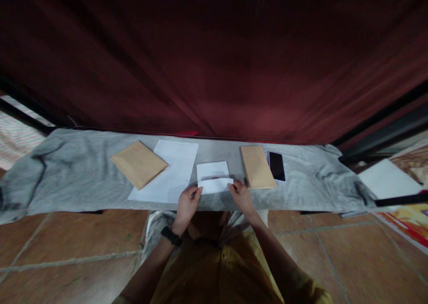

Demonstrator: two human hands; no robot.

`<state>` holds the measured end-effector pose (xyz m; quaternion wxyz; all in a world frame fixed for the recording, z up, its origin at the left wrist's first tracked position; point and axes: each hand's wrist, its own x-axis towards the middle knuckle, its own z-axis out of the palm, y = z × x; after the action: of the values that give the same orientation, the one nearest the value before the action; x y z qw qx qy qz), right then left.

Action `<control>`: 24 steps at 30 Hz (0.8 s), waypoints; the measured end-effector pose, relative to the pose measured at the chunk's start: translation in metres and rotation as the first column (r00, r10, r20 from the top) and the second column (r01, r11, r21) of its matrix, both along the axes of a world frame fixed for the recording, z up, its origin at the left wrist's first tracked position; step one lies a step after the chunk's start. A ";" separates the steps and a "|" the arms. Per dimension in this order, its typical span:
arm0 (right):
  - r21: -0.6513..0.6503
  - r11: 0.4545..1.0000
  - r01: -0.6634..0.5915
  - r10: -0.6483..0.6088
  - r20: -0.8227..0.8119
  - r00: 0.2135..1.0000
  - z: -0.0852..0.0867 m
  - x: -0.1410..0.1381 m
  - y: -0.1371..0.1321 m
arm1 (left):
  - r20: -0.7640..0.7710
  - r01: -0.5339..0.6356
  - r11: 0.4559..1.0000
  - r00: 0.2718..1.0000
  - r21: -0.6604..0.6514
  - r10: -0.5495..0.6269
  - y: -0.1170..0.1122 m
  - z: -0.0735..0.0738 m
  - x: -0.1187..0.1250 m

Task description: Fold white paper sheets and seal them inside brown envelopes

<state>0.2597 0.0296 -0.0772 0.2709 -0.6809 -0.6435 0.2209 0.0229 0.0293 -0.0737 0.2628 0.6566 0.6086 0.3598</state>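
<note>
Dim, warm light; soft blur, edges bent w/ fisheye.

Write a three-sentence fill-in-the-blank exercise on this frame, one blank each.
1. The left hand and right hand each pinch an end of a folded ____ paper.
2. The phone lies on the ____ side of the nearest envelope.
3. Everything lies on a ____ cloth.
Missing words: white; right; grey.

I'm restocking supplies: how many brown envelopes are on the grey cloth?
2. The left brown envelope overlaps the white sheet; the right brown envelope lies by the right hand, beside the black phone. More may hide underneath.
</note>
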 end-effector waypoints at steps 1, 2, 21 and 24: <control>-0.002 1.000 0.015 -0.015 0.033 0.999 0.000 -0.002 0.001 | -0.016 -0.023 1.000 1.000 0.012 0.023 0.001 -0.001 0.002; -0.002 1.000 0.030 -0.030 0.064 0.998 0.001 -0.004 0.002 | -0.029 -0.043 0.999 0.999 0.022 0.044 0.002 -0.001 0.003; -0.085 0.993 0.086 -0.054 0.327 0.944 0.013 -0.017 0.008 | -0.601 0.468 0.859 0.754 0.208 -0.265 -0.019 -0.005 0.026; -0.075 0.994 0.073 -0.040 0.368 0.929 0.012 -0.018 0.008 | -0.615 0.467 0.864 0.741 0.185 -0.269 -0.024 -0.012 0.031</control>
<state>0.2422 0.0376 -0.0648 0.1223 -0.7398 -0.6524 0.1102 0.0537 0.0050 -0.0855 0.0223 0.8760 0.4459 0.1825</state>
